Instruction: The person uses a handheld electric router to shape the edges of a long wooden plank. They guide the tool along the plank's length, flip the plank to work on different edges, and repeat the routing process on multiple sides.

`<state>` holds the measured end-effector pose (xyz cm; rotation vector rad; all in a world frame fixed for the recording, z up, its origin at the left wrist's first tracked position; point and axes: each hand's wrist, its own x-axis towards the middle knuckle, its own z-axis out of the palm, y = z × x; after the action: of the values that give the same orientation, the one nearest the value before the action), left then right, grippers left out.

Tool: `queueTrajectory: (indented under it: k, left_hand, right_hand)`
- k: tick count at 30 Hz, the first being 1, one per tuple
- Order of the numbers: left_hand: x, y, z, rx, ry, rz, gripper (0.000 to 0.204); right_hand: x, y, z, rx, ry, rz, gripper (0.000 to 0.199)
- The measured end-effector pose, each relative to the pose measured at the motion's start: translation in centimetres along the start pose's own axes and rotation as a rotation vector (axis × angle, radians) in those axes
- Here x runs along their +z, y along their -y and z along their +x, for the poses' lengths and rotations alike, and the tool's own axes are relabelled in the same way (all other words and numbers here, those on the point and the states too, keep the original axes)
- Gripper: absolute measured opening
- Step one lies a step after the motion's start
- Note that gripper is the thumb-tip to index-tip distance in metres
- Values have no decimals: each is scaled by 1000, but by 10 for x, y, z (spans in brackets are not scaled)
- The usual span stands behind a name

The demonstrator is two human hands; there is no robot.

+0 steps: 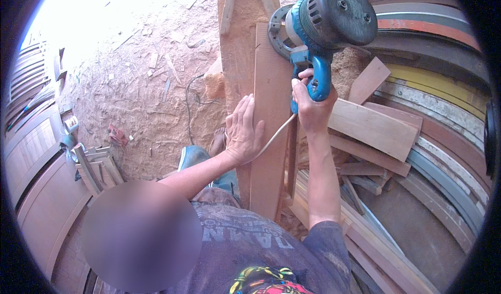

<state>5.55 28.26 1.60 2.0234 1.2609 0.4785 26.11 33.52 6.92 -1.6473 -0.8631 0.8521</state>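
A blue and black router (338, 18) with a round base ring rests at the far end of a long reddish-brown board (269, 181). My right hand (314, 102) is closed around its blue handle. A pale cord (275, 136) leaves the handle and curves toward my left wrist; where it runs beyond that is hidden. My left hand (241, 132) lies flat on the board's left edge, fingers stretched out and close together. The board lies on a wider, dusty wooden plank (237, 54). The router's cutting end is hidden behind its body and base.
Cut wood pieces (373, 126) are piled to the right, beside stacked curved-looking planks (438, 80). Shavings and scraps cover the ground (141, 85) on the left, where a dark cable (189, 111) lies. Short offcuts (99, 169) and panels (49, 189) stand farther left. A bare foot (218, 140) shows below my left arm.
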Motion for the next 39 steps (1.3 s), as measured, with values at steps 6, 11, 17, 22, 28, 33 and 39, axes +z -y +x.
queueTrajectory:
  k: [6, 11, 17, 22, 28, 33, 39]
  left_hand:
    - [-2, 2, -1, 19, -12, 11, 77]
    - [-3, 4, 0, 32, -41, -10, 74]
    - [0, 4, 4, 37, -93, -68, 70]
    - [7, 4, 3, 38, -145, -86, 67]
    - [13, 10, 1, 51, -219, -84, 63]
    - [24, 16, 2, 96, -274, -84, 63]
    - [12, 2, -5, 150, -324, -87, 63]
  right_hand:
    - [5, 6, 13, 21, -1, -2, 17]
    - [13, 12, 33, 8, -49, 32, 17]
    - [21, 6, 28, 5, -222, 61, 20]
    - [-4, 26, -29, 70, -280, 126, 21]
    - [-64, 62, -173, 372, -380, 196, 31]
    - [-91, 59, -361, 612, -613, 327, 36]
    - [-94, 108, -580, 664, -837, 281, 31]
